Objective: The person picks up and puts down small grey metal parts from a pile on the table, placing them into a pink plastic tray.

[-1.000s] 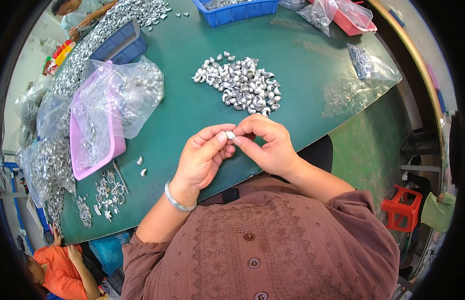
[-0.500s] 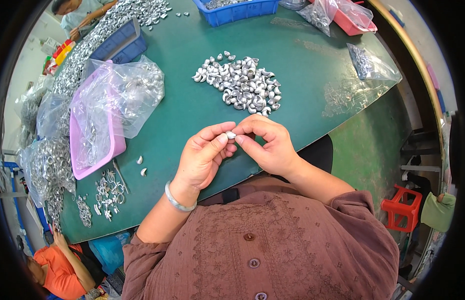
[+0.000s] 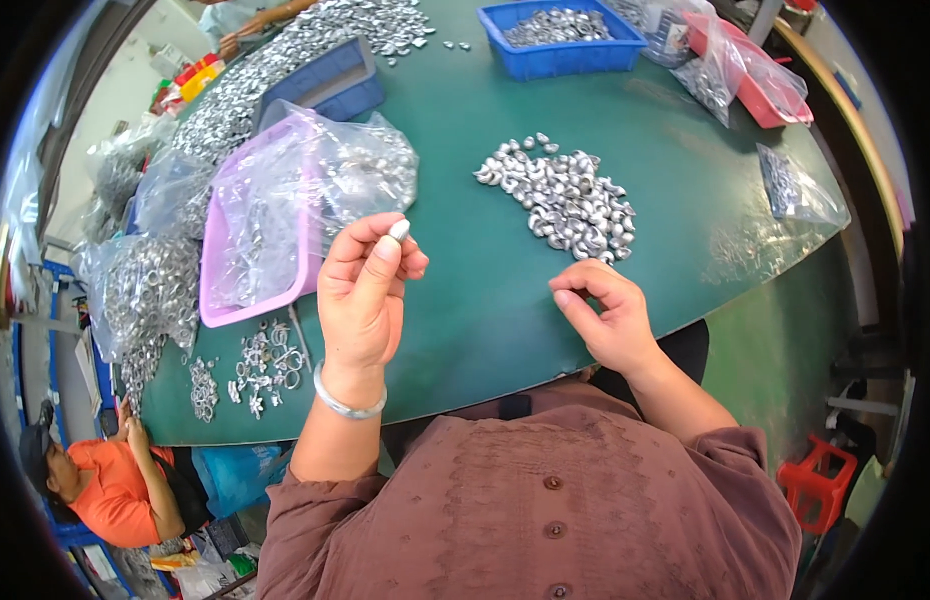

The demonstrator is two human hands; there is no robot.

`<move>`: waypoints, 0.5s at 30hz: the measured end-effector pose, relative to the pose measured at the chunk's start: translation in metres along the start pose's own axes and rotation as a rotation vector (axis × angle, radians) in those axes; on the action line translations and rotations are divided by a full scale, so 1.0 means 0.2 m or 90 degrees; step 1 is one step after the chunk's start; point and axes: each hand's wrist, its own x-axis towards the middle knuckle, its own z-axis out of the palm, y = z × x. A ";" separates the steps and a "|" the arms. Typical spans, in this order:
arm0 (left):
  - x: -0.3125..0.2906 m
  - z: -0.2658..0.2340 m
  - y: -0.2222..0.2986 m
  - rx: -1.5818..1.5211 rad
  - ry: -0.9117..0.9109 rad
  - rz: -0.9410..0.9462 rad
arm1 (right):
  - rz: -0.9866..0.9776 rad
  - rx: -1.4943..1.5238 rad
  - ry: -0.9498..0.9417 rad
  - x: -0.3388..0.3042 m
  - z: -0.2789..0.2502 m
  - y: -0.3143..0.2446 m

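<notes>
My left hand (image 3: 363, 285) is raised over the near edge of the purple basket (image 3: 209, 270). Between its thumb and forefinger it pinches a small silvery curved metal piece (image 3: 399, 230). My right hand (image 3: 610, 318) is over the table just below a pile of similar curved metal pieces (image 3: 575, 195). Its fingers are curled, with thumb and forefinger brought together; nothing shows between them. A clear plastic bag (image 3: 370, 165) lies across the basket.
Ring-like metal parts (image 3: 270, 362) lie left of my left forearm on the green table (image 3: 465, 320). Blue bins (image 3: 575, 62), a red basket (image 3: 760, 95) and a bag of parts (image 3: 795, 190) stand farther off. A person in orange (image 3: 120, 490) sits at the left.
My hands have come apart. The left has moved left and up with the metal piece, while the right has let go of it and shifted right. The whole view has turned somewhat.
</notes>
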 end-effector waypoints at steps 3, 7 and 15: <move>0.02 -0.02 0.03 0.016 0.042 0.014 | -0.016 0.000 -0.001 0.00 0.00 0.00; 0.01 -0.05 0.03 0.020 0.060 0.012 | 0.014 0.010 -0.011 -0.01 0.01 0.01; 0.01 -0.07 0.01 0.016 0.061 -0.001 | 0.021 -0.007 -0.021 -0.02 0.00 0.02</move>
